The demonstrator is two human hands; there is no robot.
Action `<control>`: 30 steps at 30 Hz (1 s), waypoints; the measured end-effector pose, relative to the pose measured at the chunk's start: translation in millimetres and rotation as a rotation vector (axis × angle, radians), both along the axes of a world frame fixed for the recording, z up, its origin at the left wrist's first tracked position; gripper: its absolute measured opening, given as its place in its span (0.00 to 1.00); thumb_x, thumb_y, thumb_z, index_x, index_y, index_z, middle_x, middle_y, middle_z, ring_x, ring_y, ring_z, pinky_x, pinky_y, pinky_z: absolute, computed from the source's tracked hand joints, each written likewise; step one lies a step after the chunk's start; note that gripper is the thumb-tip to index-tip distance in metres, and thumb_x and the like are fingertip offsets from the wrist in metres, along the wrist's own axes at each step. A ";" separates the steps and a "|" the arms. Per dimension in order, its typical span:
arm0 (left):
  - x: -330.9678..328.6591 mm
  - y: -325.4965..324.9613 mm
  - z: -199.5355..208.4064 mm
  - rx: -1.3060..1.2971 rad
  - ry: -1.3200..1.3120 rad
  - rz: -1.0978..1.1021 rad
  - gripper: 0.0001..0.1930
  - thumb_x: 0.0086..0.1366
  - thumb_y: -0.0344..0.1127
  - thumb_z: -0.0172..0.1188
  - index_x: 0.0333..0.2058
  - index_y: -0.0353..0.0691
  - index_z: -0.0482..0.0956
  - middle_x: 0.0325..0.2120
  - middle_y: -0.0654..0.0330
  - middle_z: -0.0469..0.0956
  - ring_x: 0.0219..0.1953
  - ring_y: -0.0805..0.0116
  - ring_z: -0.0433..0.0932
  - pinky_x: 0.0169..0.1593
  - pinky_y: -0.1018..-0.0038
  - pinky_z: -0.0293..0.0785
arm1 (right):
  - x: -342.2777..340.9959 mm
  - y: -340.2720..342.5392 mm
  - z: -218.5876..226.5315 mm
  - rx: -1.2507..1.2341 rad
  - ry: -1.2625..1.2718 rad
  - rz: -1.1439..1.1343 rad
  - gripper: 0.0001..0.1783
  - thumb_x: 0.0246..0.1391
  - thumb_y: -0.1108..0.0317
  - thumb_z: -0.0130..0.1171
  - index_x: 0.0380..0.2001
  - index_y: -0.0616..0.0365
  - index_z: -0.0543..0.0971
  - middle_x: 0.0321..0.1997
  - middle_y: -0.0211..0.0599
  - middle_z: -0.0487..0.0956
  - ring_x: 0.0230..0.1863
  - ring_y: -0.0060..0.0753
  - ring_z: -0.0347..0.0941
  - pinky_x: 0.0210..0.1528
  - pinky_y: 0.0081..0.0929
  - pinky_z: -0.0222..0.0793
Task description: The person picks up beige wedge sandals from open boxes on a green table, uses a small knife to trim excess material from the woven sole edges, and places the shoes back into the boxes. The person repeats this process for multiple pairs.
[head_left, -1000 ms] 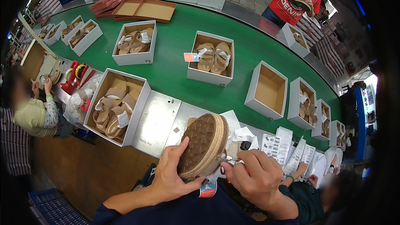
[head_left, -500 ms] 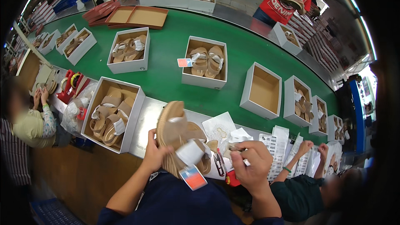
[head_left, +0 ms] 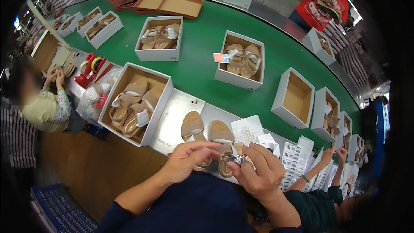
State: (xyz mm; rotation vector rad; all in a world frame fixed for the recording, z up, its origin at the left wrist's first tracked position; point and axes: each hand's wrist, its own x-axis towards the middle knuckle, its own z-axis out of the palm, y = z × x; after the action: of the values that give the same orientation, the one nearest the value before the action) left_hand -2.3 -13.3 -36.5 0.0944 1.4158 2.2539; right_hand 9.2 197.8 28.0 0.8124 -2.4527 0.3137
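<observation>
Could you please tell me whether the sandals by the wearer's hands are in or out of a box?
Out: both sandals lie on the metal tabletop, right of the large white box.

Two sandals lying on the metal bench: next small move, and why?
Perhaps rest the left hand on the sandal on the right to steady it: that hand looks open and empty, while the right hand pinches a small metal tool over that sandal.

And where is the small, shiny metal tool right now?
In the head view, below and just right of centre, the tool is pinched in the right hand, near the left hand, over tan strappy sandals.
</observation>
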 end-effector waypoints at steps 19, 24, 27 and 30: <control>125.7 -166.5 -193.3 -1.662 -0.102 -0.064 0.25 0.62 0.39 0.62 0.55 0.35 0.70 0.42 0.44 0.79 0.46 0.48 0.79 0.50 0.61 0.74 | -2.2 -15.5 -29.2 -0.219 -0.314 -0.172 0.15 0.44 0.68 0.72 0.18 0.60 0.74 0.44 0.44 0.79 0.50 0.54 0.75 0.49 0.43 0.72; 49.6 -99.3 -154.0 -0.793 -0.191 0.190 0.34 0.66 0.45 0.60 0.66 0.37 0.61 0.50 0.45 0.78 0.53 0.55 0.78 0.56 0.65 0.71 | -1.4 -23.5 -33.6 -0.308 -0.357 -0.170 0.15 0.46 0.68 0.71 0.18 0.60 0.74 0.44 0.45 0.79 0.51 0.54 0.74 0.50 0.43 0.71; 21.1 -37.7 -173.5 -0.846 0.109 0.267 0.42 0.63 0.42 0.62 0.70 0.41 0.49 0.57 0.38 0.71 0.57 0.49 0.74 0.59 0.66 0.70 | 3.0 -29.5 -30.2 -0.325 -0.375 -0.159 0.15 0.47 0.68 0.71 0.18 0.60 0.74 0.45 0.45 0.78 0.50 0.54 0.75 0.49 0.42 0.70; 9.9 -1.4 -201.5 -0.785 0.130 0.286 0.45 0.61 0.36 0.61 0.72 0.43 0.43 0.60 0.37 0.66 0.59 0.48 0.71 0.59 0.66 0.69 | 8.4 -26.4 -28.2 -0.336 -0.378 -0.182 0.15 0.47 0.68 0.70 0.18 0.60 0.74 0.45 0.45 0.79 0.50 0.54 0.74 0.49 0.42 0.70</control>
State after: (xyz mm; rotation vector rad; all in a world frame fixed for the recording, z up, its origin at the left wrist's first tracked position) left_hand 7.7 -14.7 -238.0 -0.2342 2.4009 1.7435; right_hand 17.6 171.4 -0.2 0.4101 -2.6858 0.8485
